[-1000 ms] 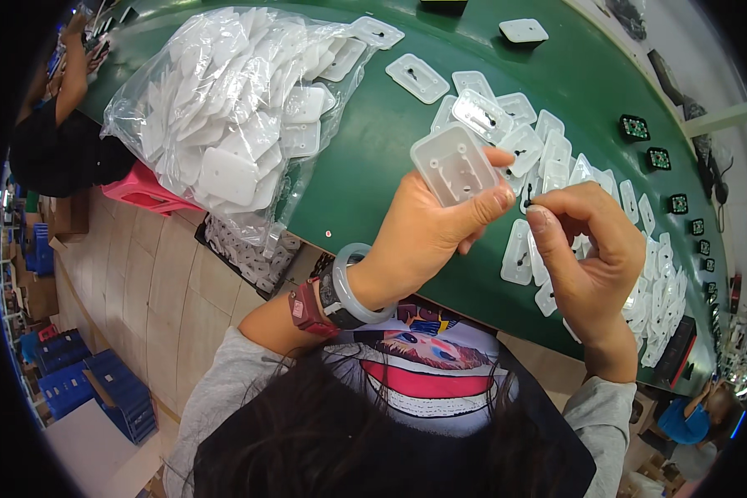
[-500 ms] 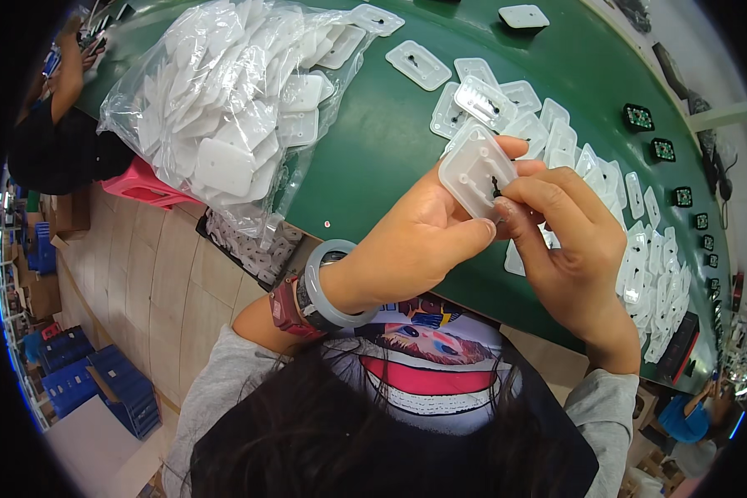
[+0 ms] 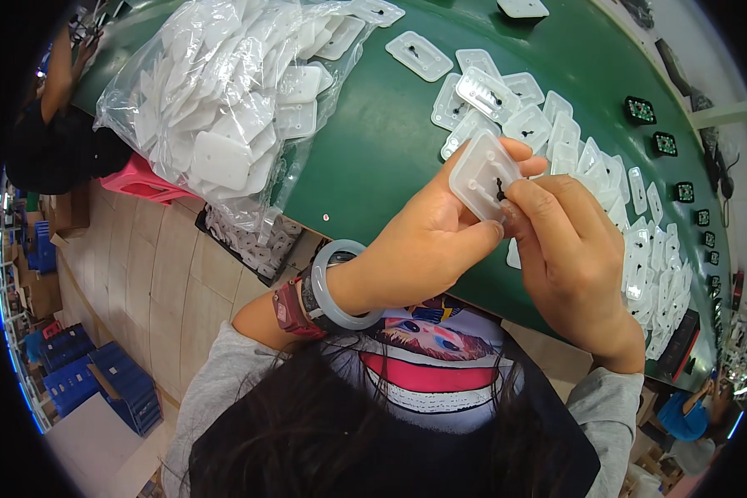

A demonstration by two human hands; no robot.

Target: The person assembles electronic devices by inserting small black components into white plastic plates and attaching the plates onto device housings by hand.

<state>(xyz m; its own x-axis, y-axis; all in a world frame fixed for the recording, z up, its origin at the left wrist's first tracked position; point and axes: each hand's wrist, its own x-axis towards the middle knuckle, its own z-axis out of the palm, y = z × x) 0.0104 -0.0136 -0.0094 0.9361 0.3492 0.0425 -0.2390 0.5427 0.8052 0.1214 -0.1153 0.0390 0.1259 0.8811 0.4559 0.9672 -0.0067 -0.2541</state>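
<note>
Between thumb and fingers, my left hand (image 3: 436,236) holds a translucent white plastic cover (image 3: 478,171), rectangular with rounded corners and small round posts. A small black part (image 3: 500,189) lies on the cover near its right side. My right hand (image 3: 568,249) pinches at that black part with thumb and forefinger; its lower end is hidden by the fingertips. Beyond my hands several similar covers (image 3: 527,124) lie spread and overlapping, many with a black part in them. More of them form a row (image 3: 657,282) to the right.
A clear plastic bag (image 3: 295,174) heaped with white covers stands on the green table (image 3: 373,158) at the left. Small black square pieces with green centres (image 3: 664,144) line the far right. A pink stool (image 3: 145,183) and a crate (image 3: 249,245) are below. Another person's arm (image 3: 58,79) shows upper left.
Both hands have shifted very slightly to the right with the cover, which is tilted a little differently. The right fingers remain at the black part.
</note>
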